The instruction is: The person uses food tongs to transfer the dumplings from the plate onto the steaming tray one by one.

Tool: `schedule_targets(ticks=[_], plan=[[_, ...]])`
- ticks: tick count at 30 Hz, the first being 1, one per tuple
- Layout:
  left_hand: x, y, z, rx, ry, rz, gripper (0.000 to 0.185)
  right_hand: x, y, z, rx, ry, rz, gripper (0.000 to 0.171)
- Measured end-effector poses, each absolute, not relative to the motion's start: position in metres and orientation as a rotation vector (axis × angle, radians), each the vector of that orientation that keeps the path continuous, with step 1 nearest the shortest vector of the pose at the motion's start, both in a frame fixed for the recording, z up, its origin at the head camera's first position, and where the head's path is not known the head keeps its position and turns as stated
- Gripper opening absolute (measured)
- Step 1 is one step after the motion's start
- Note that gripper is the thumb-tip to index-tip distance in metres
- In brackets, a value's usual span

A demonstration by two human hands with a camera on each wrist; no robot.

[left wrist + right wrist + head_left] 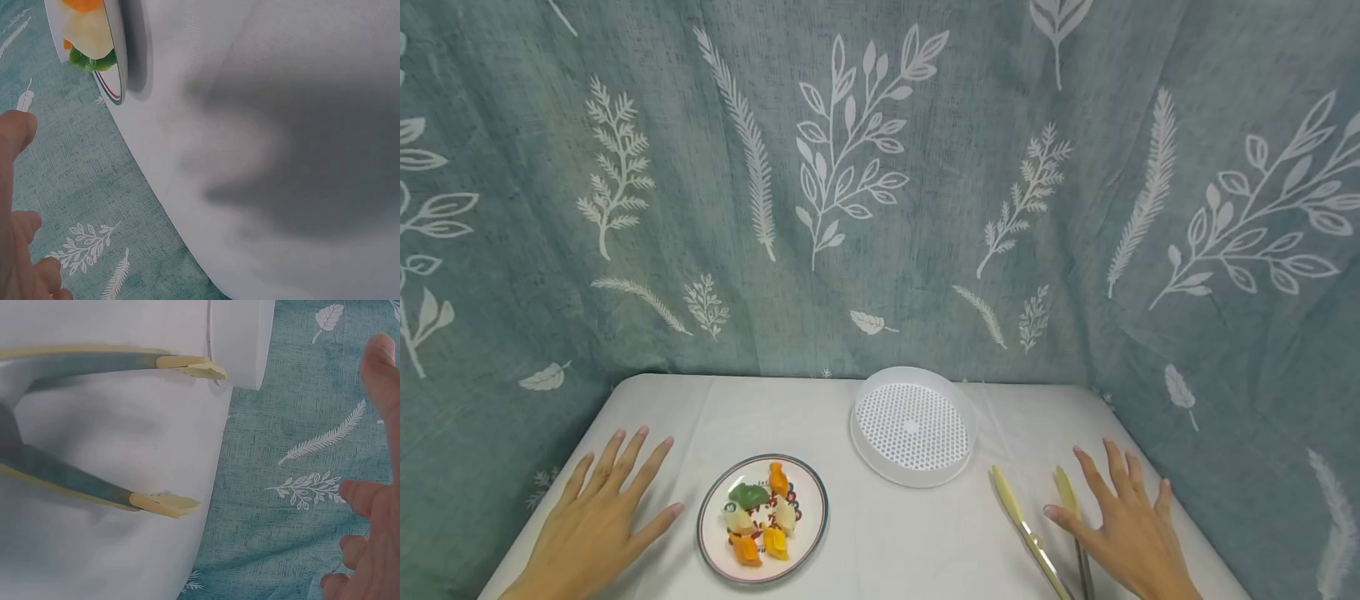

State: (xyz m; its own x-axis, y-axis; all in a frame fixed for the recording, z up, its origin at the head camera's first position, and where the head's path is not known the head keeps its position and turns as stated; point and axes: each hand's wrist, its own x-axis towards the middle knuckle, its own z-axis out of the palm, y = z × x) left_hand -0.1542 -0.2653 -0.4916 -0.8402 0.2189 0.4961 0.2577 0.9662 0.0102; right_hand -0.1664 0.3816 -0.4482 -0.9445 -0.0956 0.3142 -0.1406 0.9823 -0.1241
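Tongs (1036, 533) lay on the table (887, 533) just under the right hand (1131, 533), whose fingers were spread and straight, grasping nothing; the thumb tip sat against or just beside one arm, though the head view did not settle whether they touched. Both arms ran forward from beneath the palm, their pale tips splayed apart and pointing toward the white strainer (913, 425), which stood ahead and to the inner side of that hand. In the right wrist view one tip (190, 367) reached almost to the strainer's wall.

The left hand (598, 521) was likewise flat and released, fingers fanned on the cloth. The plate (762, 517) with its orange, yellow and green pieces sat just off its thumb side, near but apart.

A slip seemed the likeliest trouble: the tongs were thin and lay flat on smooth cloth, so a flat palm closing on them might skid them forward into the strainer, or catch only one arm. On the left, a careless sweep could nudge the plate's rim (119, 75).
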Motion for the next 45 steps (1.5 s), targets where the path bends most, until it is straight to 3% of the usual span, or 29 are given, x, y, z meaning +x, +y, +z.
schedule_targets(ticks=[15,23,31,37,45], plan=[[-0.153,-0.265,-0.491,-0.357,-2.624,-0.135,0.089,-0.170,0.368,-0.448,0.114,-2.881,0.223,0.095],[-0.149,-0.257,-0.489,-0.339,-2.660,-0.252,0.075,-0.166,0.363,-0.456,-0.129,-3.111,0.358,0.105],[-0.150,-0.248,-0.491,-0.303,-2.713,-0.486,0.052,-0.161,0.364,-0.476,-0.196,-3.124,0.377,0.101],[-0.150,-0.238,-0.499,-0.175,-2.871,-0.671,0.053,-0.160,0.366,-0.487,-0.309,-3.158,0.455,0.114],[-0.155,-0.223,-0.507,0.044,-3.044,-0.970,0.071,-0.162,0.361,-0.495,-0.574,-3.253,0.470,0.131]])
